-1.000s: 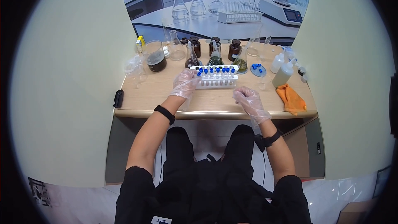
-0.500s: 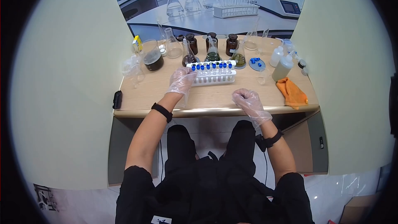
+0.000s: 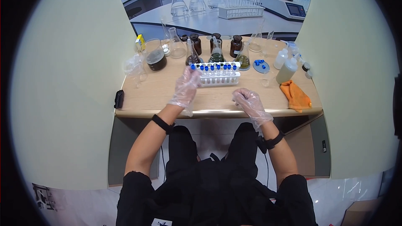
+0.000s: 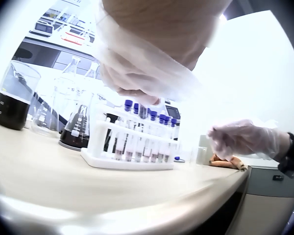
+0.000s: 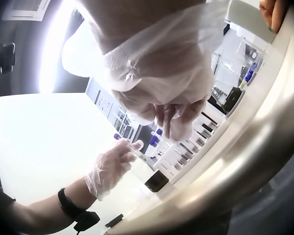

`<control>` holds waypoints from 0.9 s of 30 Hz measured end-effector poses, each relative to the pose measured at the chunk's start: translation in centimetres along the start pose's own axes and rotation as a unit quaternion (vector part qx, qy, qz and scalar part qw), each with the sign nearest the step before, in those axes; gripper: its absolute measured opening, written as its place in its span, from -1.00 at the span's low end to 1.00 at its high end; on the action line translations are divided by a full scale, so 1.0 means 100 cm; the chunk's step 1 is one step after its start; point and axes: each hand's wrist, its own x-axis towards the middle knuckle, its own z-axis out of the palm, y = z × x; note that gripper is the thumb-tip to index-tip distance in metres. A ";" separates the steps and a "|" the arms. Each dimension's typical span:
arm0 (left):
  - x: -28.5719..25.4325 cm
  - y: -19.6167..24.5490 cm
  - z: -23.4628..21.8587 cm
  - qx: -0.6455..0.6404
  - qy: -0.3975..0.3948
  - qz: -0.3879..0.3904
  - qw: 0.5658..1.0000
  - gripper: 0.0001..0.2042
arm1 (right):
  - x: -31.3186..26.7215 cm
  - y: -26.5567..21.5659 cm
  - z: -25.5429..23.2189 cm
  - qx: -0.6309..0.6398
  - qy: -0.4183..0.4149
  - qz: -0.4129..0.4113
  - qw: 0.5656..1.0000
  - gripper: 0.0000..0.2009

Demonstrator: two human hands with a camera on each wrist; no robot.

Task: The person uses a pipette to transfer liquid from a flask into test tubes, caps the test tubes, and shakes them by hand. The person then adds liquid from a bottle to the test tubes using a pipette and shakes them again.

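Note:
My gloved left hand (image 3: 186, 88) pinches a blue-capped test tube (image 3: 193, 67) at the left end of the white test tube rack (image 3: 220, 84). In the right wrist view its blue cap (image 5: 117, 136) sticks up above the fingers, and the hand covers most of the tube. Several more blue-capped tubes (image 4: 153, 134) stand upright in a row in the rack, with brownish contents low down. To the right of the rack, over the front of the table, my gloved right hand (image 3: 252, 105) hangs with loosely curled fingers and nothing visible in them.
Behind the rack stand conical flasks with dark and olive liquid (image 3: 243, 61) and brown bottles (image 3: 235, 47). A beaker of dark liquid (image 3: 156, 61) is at the left. Towards the right are a dish of blue caps (image 3: 261, 66), squeeze bottles (image 3: 286, 70) and an orange cloth (image 3: 295, 96).
My left hand has drawn a little left and towards me, away from the rack. The held tube's blue cap now shows higher, apart from the row. My right hand has hardly moved.

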 end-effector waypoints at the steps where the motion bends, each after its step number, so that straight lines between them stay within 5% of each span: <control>1: -0.010 -0.003 0.004 0.000 0.004 0.000 1.000 -0.71 | 0.000 -0.009 0.006 0.013 0.002 -0.020 1.000 -0.72; 3: -0.028 -0.010 0.010 0.183 -0.083 0.038 0.979 -0.72 | 0.007 -0.015 0.019 0.025 0.000 -0.041 0.999 -0.71; 9: -0.055 -0.011 0.017 0.193 -0.181 0.031 0.964 -0.75 | 0.014 -0.041 0.053 -0.089 -0.014 -0.142 0.986 -0.69; 12: -0.053 -0.019 0.010 0.304 -0.180 0.125 0.927 -0.74 | 0.010 -0.054 0.057 -0.153 0.009 -0.201 0.967 -0.64; 15: -0.059 -0.003 0.012 0.257 -0.158 0.127 0.945 -0.74 | 0.009 -0.052 0.061 -0.282 0.042 -0.250 0.925 -0.59; 16: -0.059 -0.005 0.011 0.258 -0.158 0.126 0.945 -0.74 | 0.012 -0.044 0.063 -0.328 0.060 -0.323 0.886 -0.59; 17: -0.058 -0.009 0.010 0.272 -0.167 0.106 0.942 -0.75 | 0.016 -0.037 0.064 -0.372 0.079 -0.392 0.838 -0.59; 18: -0.057 -0.013 0.008 0.286 -0.175 0.086 0.938 -0.75 | 0.020 -0.030 0.064 -0.371 0.079 -0.392 0.838 -0.59; 20: -0.058 -0.008 0.009 0.229 -0.186 0.035 0.955 -0.76 | 0.026 -0.023 0.065 -0.261 0.017 -0.303 0.916 -0.67; 21: -0.059 -0.007 0.009 0.169 -0.194 -0.016 0.966 -0.76 | 0.030 -0.019 0.063 -0.260 0.015 -0.304 0.916 -0.67; 23: -0.061 -0.011 0.006 0.107 -0.179 -0.075 0.975 -0.77 | 0.035 -0.017 0.058 -0.311 0.066 -0.471 0.822 -0.76; 24: -0.061 -0.013 0.004 0.043 -0.163 -0.133 0.977 -0.77 | 0.035 -0.014 0.055 -0.309 0.067 -0.473 0.823 -0.76; 26: -0.052 0.002 -0.006 0.058 -0.138 -0.133 0.980 -0.75 | 0.022 -0.024 0.049 -0.097 0.040 -0.248 0.963 -0.88; 27: -0.044 0.010 -0.014 0.071 -0.113 -0.132 0.982 -0.73 | 0.018 -0.025 0.043 -0.093 0.043 -0.250 0.963 -0.88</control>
